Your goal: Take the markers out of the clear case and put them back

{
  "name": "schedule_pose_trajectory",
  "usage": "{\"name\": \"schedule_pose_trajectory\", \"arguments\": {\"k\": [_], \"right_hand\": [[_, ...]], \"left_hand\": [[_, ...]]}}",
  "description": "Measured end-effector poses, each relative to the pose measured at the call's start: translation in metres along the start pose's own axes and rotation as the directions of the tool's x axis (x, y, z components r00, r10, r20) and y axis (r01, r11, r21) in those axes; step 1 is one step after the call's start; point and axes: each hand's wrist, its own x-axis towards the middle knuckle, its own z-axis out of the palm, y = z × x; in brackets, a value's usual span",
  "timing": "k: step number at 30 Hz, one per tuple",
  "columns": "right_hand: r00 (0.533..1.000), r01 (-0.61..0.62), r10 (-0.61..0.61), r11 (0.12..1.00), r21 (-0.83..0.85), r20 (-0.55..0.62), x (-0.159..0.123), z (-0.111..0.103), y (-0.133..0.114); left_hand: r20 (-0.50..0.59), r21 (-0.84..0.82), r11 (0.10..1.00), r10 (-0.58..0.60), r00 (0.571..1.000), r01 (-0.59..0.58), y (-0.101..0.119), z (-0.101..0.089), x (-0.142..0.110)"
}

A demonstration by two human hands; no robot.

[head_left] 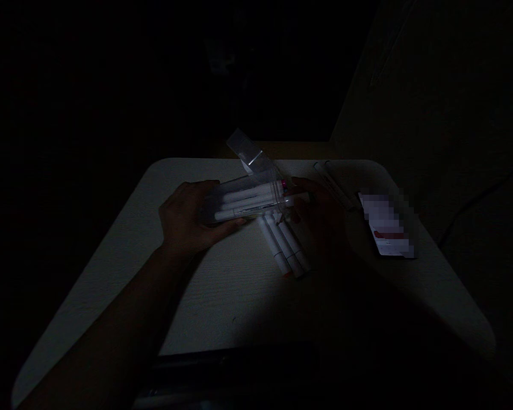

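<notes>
My left hand (183, 216) is wrapped round a clear plastic case (235, 185), which lies on its side just over the table. Several white markers (250, 208) rest inside it, and one near the opening shows a pink end. The case's transparent flap (250, 151) sticks up at the far side. At the open right end, my right hand (322, 213) is closed on a white marker (299, 197); deep shadow hides most of its fingers. Below the case, several loose white markers (282, 247) lie side by side on the table, one with an orange end.
A light table (214, 296) with rounded corners stands under my hands. Beyond my right hand lie more white markers (336, 185). A lit phone (382, 225) is at the table's right side. Something dark (222, 364) sits at the near edge. The room is very dark.
</notes>
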Motion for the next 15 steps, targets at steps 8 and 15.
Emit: {"name": "schedule_pose_trajectory", "arguments": {"k": [8,15], "right_hand": [[0.992,-0.034,0.033,0.999,-0.002,-0.125,-0.0007,0.0031,-0.0036],[0.994,0.105,-0.111,0.968,-0.226,-0.015,-0.0015,0.0013,-0.0033]], "left_hand": [[-0.009,-0.001,1.0,0.007,1.0,-0.007,0.0001,0.0005,-0.0002],[-0.014,-0.022,1.0,0.017,1.0,-0.017,-0.0005,0.0006,0.0003]]}}
